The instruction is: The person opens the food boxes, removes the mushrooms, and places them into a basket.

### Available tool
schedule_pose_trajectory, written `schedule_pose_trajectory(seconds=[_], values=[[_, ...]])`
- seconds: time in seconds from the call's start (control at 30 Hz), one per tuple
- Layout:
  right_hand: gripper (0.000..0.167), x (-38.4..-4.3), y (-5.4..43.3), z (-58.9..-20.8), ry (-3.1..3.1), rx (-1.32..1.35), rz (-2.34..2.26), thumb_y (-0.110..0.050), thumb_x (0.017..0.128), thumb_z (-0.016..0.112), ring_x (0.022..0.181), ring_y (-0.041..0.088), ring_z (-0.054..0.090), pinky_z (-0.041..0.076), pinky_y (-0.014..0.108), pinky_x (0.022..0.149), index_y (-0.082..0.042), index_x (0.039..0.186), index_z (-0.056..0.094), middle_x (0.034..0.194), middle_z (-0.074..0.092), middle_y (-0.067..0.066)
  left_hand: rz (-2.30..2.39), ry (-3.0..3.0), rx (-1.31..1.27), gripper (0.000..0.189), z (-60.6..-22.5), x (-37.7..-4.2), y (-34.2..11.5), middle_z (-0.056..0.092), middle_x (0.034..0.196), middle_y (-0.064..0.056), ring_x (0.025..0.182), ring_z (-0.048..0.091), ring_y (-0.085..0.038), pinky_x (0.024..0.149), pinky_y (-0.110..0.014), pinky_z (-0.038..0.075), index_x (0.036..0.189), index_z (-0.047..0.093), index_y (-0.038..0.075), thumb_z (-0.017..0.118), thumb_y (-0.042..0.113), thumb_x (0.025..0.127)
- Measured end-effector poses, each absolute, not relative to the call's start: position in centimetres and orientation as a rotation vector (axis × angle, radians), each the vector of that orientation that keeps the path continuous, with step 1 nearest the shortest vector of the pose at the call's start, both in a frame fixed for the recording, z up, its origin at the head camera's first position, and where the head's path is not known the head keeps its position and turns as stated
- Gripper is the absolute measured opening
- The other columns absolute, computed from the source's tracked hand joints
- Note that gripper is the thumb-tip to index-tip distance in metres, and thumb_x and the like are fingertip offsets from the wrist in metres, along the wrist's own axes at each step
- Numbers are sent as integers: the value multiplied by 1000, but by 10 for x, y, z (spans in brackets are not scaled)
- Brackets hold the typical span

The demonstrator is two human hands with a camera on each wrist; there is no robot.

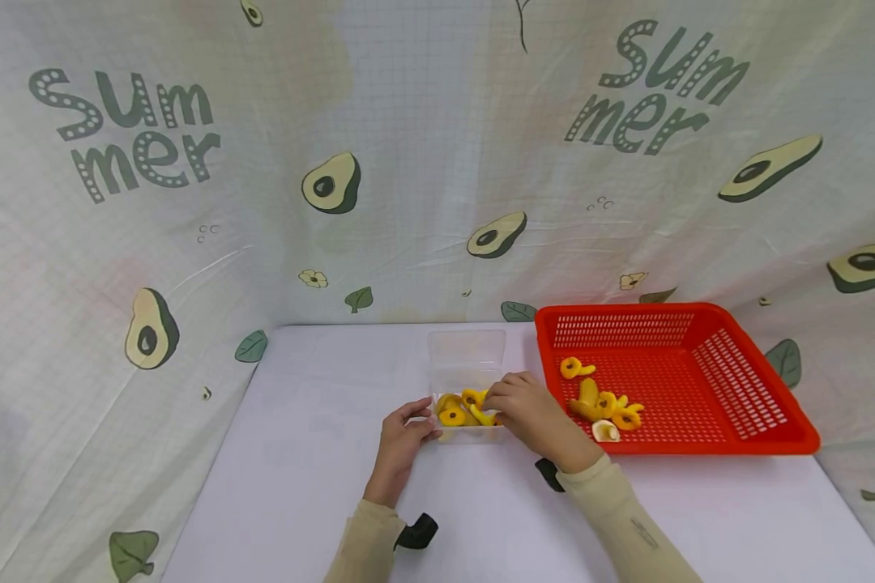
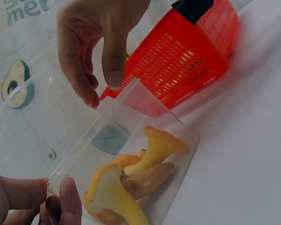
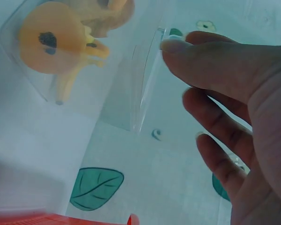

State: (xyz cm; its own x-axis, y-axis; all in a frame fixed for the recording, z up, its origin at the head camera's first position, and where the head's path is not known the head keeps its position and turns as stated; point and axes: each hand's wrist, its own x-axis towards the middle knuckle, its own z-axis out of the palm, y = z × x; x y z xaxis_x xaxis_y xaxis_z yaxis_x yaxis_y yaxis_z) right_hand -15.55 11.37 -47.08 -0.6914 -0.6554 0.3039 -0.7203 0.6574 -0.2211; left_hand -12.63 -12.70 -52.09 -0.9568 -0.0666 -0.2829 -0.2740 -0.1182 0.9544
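Observation:
A clear plastic box (image 1: 474,436) stands on the table with its hinged lid (image 1: 468,348) raised at the back. Inside lie several yellow mushrooms (image 2: 161,145), trumpet-shaped, among browner pieces (image 2: 152,180). My left hand (image 1: 399,444) pinches the box's left rim between thumb and fingers, as the left wrist view shows. Over the right side of the box hovers my right hand (image 1: 528,413), its thumb and fingers apart and loosely bent. Nothing shows between them in the right wrist view, where the thumb (image 3: 201,58) is near the clear wall.
To the right of the box stands a red perforated basket (image 1: 736,441). Several yellow mushrooms (image 1: 607,401), a brown one (image 1: 588,393) and a whitish piece (image 1: 605,431) lie in its left part. A printed curtain (image 1: 408,267) hangs behind the white table (image 1: 299,502).

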Motion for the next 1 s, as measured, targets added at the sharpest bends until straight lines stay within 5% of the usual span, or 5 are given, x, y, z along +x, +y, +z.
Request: schedule_pose_trajectory(seconds=[1.0], values=[[17, -182, 90, -477, -3097, 1076, 434, -3, 80, 91, 96, 22, 62, 58, 40, 99, -13, 94, 87, 92, 76, 0, 2225, 1974, -393, 44, -522, -127, -126, 58, 115, -13, 84, 64, -13, 80, -27, 66, 141, 58, -13, 66, -9, 98]])
